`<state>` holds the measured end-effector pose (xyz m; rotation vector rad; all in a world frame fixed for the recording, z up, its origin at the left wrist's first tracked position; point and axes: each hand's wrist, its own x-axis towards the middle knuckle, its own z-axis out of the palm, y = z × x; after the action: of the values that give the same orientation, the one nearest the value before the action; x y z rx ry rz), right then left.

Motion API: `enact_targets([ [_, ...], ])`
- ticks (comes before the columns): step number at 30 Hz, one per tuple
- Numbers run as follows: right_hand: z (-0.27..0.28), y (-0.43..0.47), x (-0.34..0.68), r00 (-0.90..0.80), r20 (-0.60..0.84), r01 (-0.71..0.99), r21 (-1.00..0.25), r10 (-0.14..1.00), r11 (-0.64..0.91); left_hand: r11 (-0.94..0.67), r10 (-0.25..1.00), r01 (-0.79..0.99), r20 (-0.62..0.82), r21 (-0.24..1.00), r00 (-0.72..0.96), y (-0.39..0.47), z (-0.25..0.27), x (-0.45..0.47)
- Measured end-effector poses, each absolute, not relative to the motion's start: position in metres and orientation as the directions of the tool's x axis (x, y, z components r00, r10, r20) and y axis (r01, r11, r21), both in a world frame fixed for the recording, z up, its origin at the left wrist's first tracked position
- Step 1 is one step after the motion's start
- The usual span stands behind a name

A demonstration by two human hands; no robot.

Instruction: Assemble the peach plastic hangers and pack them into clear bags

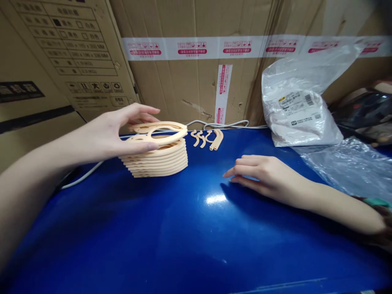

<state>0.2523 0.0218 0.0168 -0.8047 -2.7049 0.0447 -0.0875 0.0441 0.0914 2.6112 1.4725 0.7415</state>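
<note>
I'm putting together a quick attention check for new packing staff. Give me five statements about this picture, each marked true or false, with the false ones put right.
1. The left hand grips a beige piece at the top of the stack. True.
2. The table is white. False: it is blue.
3. Small curved pieces lie on the table, to the right of the stack in the picture. True.
4. The right hand is holding a piece from the stack. False: it shows nothing in its fingers.
5. The plastic bag with the printed label stands on the left side of the picture. False: it stands on the right.
</note>
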Motion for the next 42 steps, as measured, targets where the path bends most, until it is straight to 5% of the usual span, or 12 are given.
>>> enact_targets([
  [28,0.013,0.023,0.25,-0.799,0.203,0.553,-0.121,0.566,0.824,-0.439,0.898,0.824,0.2,0.358,0.391,0.058,0.081,-0.096],
  [42,0.016,0.021,0.249,-0.801,0.187,0.557,-0.119,0.569,0.822,-0.509,0.859,0.802,0.24,0.312,0.452,0.057,0.081,-0.1],
])
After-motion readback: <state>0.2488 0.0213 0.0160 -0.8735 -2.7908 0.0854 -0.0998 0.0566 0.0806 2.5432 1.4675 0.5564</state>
